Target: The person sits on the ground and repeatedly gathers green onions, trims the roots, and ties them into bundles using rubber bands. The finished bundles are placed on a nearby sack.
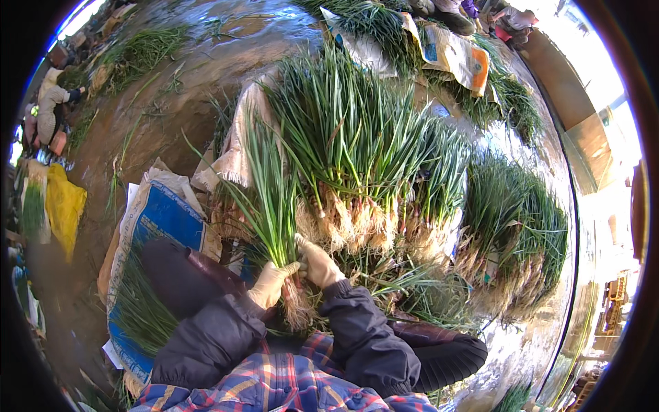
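Observation:
In front of my body stands a bunch of long-leaved onion-like greens [278, 226], its leaves pointing away and its pale stringy roots hanging toward me. My left hand [273, 283], in a pale glove, is closed around the stems just above the roots. On the bunch's other side, my gloved right hand [319, 262] grips the stems, its fingertips close to the left thumb. Just beyond lies a large row of similar rooted greens [350, 139]. Loose leaves and trimmings [406, 283] lie on the ground beside my right forearm.
A blue-and-white printed sack [170, 216] lies at my left, with greens [139, 304] on it. More bundles [515, 221] stand at the right. A cloth sack [252, 134] lies beside the row. Other people [49, 113] crouch at far left and top right. A yellow sheet [64, 206] lies left.

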`<state>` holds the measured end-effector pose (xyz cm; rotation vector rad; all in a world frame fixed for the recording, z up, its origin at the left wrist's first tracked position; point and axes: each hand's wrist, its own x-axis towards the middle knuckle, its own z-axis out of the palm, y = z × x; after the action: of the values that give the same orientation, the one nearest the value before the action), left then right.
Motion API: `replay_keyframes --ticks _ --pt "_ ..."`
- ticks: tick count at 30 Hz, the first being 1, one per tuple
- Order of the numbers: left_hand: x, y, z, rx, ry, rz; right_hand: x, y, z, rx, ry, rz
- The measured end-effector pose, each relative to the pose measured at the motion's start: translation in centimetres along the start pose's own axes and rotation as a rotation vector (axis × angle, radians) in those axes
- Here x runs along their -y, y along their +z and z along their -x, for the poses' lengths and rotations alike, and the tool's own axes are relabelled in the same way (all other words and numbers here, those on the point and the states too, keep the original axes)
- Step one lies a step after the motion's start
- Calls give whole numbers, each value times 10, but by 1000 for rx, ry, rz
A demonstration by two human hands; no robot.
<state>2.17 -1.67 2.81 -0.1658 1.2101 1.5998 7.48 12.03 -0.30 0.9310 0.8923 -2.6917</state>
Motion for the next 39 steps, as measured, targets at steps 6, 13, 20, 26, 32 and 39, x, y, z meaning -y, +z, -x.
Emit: replay_keyframes --ticks 6,13,20,26,32,39 --pt "3 -18 -1 -63 57 -37 -31 25 -25 -388 -117 -689" --pt "-16 -13 27 137 -16 161 1 36 -8 -563 113 -597" --pt "-31 8 62 31 -196 136 22 0 -22 -305 -434 -348" --pt "-42 -4 77 126 -183 194 42 -24 -7 -457 -678 -143" --pt "-6 -9 44 -86 -177 67 4 25 13 -454 -472 706" --pt "16 -18 32 -272 -15 -53 -42 43 20 -426 -539 -121"
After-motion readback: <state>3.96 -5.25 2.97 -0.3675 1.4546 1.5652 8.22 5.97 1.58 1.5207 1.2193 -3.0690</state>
